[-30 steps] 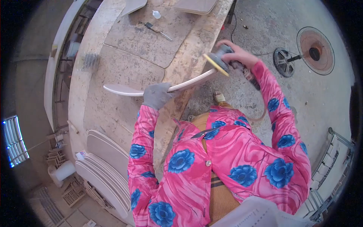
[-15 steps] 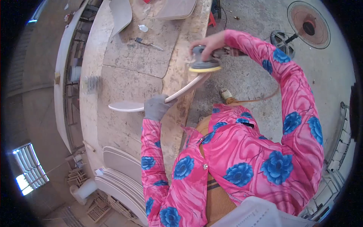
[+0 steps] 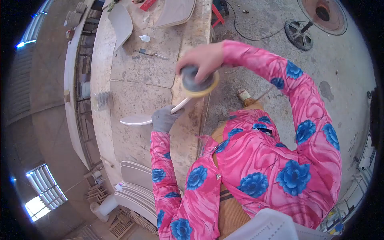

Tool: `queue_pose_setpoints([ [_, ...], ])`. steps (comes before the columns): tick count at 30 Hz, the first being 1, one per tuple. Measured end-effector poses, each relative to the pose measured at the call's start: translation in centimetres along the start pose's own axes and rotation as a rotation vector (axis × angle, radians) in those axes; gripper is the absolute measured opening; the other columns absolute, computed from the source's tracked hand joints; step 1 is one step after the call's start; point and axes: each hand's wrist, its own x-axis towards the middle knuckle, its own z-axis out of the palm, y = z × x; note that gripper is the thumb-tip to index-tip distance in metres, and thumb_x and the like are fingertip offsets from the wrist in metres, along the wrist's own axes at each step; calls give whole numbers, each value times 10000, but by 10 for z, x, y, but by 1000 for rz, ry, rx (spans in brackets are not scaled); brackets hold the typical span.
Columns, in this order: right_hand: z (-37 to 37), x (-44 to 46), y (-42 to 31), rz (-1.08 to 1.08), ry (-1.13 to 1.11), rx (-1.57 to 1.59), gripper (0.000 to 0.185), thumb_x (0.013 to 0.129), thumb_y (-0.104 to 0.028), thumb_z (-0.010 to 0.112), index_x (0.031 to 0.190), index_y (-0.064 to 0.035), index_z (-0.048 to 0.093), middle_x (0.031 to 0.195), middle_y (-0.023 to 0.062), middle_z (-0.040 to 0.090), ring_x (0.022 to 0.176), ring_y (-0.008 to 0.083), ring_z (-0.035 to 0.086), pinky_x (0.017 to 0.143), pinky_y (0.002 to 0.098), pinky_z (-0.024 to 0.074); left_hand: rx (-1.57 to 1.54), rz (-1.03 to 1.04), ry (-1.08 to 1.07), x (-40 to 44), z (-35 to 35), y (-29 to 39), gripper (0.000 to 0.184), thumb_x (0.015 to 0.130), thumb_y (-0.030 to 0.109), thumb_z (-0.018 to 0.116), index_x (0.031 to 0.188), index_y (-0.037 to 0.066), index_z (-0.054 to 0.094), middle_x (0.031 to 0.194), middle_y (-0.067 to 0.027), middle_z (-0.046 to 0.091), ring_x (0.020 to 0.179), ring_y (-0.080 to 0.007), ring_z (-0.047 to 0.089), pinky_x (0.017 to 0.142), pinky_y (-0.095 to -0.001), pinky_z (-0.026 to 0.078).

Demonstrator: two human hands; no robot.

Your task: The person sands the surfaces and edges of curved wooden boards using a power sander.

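Observation:
My right hand (image 3: 205, 60) is wrapped over the top of a round orbital sander (image 3: 195, 82) with a yellowish pad edge. The sander is tilted and sits over the upper end of a thin curved wooden panel (image 3: 136, 120), hiding that end. In a grey glove, my left hand (image 3: 163, 119) grips the panel near its middle, over the workbench (image 3: 140, 96). The panel's pale edge faces up, and its far end curves away to the left. The sander and right hand are slightly blurred.
On the bench lie a scraper-like tool (image 3: 150, 53), a small white bottle (image 3: 145, 38) and curved panels (image 3: 176, 14). More panels are stacked (image 3: 136, 196) at the near left. A fan (image 3: 322, 16) stands on the floor at right, its cable trailing.
My right hand and the sander have moved left and down along the panel, and the sander's pad has tilted. My left hand keeps its grip. The whole view has shifted a little.

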Motion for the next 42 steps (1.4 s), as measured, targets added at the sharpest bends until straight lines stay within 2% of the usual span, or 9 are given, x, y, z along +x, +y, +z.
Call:
queue_pose_setpoints([
  [2,10,15,-48,-48,-88,-178,448,688,-254,651,1128,-201,587,995,188,549,858,362,603,730,432,499,-25,-5,12,2,7,-6,364,767,525,648,849,176,708,707,-110,652,648,-301,640,574,-411,483],
  [7,5,19,-11,-2,-73,-171,461,688,-253,656,1138,-198,577,981,149,542,835,318,612,713,436,498,-6,-34,-1,4,4,-6,388,763,548,643,853,177,711,698,-114,650,643,-303,640,578,-416,484],
  [13,33,-68,82,428,51,971,557,722,-222,703,1220,-137,469,1031,47,519,971,134,507,840,286,430,36,-28,10,2,0,3,405,754,561,649,841,171,715,663,-122,639,612,-310,633,553,-415,480],
  [19,92,-88,87,514,475,1123,533,750,-223,696,1224,-162,460,1034,26,522,931,124,529,805,253,446,-28,-21,29,5,-2,0,405,746,558,661,855,173,723,642,-140,631,585,-317,626,546,-408,479],
  [21,65,-73,62,439,513,1032,498,746,-208,686,1203,-152,497,1057,32,529,904,113,530,800,256,452,-56,-14,15,7,1,-4,407,749,559,658,863,174,725,649,-141,635,588,-319,626,553,-405,481],
  [25,29,-37,-30,275,460,-128,431,702,-215,680,1122,-209,585,982,143,536,814,280,622,707,369,513,-8,-57,-9,11,3,-7,468,744,604,629,817,149,706,675,-130,642,639,-321,634,588,-428,480],
  [33,20,-24,-12,257,371,-249,426,711,-262,663,1126,-220,577,962,153,533,796,306,617,698,401,508,87,-59,-40,15,-10,1,491,733,608,639,772,122,692,664,-157,634,639,-340,630,586,-445,474],
  [37,54,-77,66,367,461,664,504,709,-205,668,1175,-110,503,1061,74,542,942,142,521,828,273,435,80,-7,10,12,-13,1,480,721,595,658,735,116,690,643,-152,628,615,-338,623,554,-438,470],
  [42,127,-96,85,522,653,1037,489,751,-219,694,1189,-146,489,1049,33,512,988,124,495,872,251,402,30,17,35,8,0,-8,469,714,577,672,717,108,684,647,-147,625,606,-331,620,554,-429,475],
])
